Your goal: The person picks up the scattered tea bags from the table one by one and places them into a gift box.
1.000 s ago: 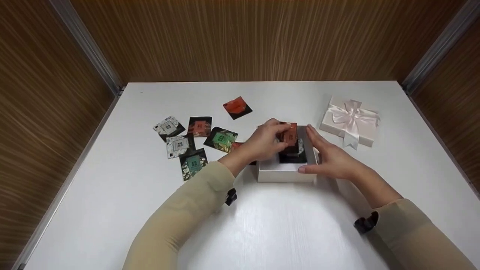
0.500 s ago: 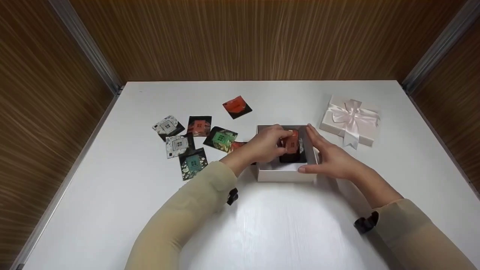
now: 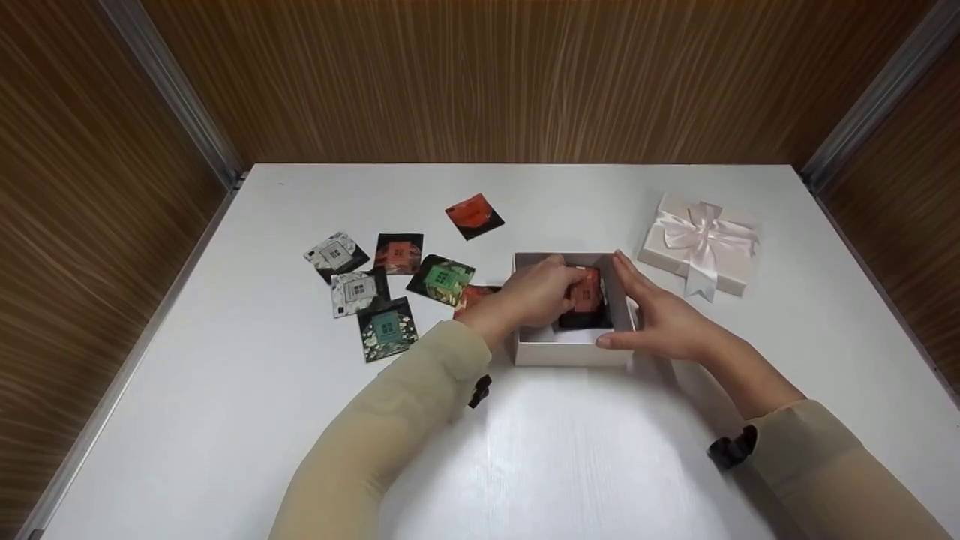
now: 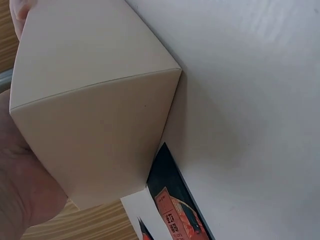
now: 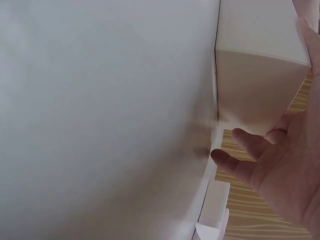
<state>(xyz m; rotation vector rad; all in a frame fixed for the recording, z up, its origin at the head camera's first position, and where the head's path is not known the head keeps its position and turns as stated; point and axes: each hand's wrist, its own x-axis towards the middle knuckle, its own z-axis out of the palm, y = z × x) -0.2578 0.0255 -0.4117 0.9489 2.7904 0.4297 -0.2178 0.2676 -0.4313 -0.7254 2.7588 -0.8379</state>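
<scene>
In the head view, my left hand reaches into a white open box, its fingers pinching a flat red-and-black sachet at its left edge. The sachet lies low inside the box, over another dark one that shows along its near edge. My right hand holds the box at its right side, thumb across the near right corner and fingers along the right wall. The right wrist view shows the same hand, two fingers stretched out beside the box wall. The left fingertips are partly hidden in the head view.
Several patterned sachets lie to the left of the box; one orange-red sachet lies farther back. A pale box lid with a pink ribbon bow stands at the back right. Wood-grain panels border the white table.
My left hand has lowered the red-and-black sachet from above the rim into the box. More of the box's far wall now shows. The right hand has stayed in place.
</scene>
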